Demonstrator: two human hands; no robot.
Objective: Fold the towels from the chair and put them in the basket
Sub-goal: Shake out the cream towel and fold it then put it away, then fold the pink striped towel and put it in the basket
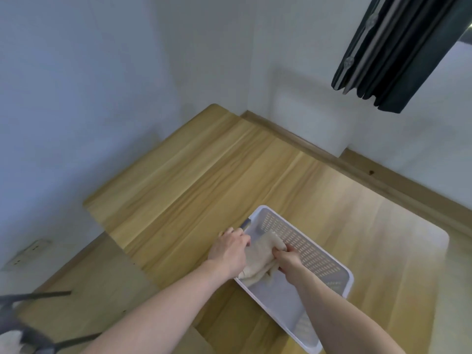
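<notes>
Between both hands, left hand (229, 247) and right hand (286, 259) pinching opposite edges, a soft, probably light towel (260, 259) sags into the basket (306, 249).

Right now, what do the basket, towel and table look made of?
Basket: likely white plastic, smooth moulded walls with rows of slots.
Towel: soft beige cloth, probably terry; it bunches and creases in both hands.
Table: light wood or wood-look laminate, visible grain streaks, low sheen.
</notes>
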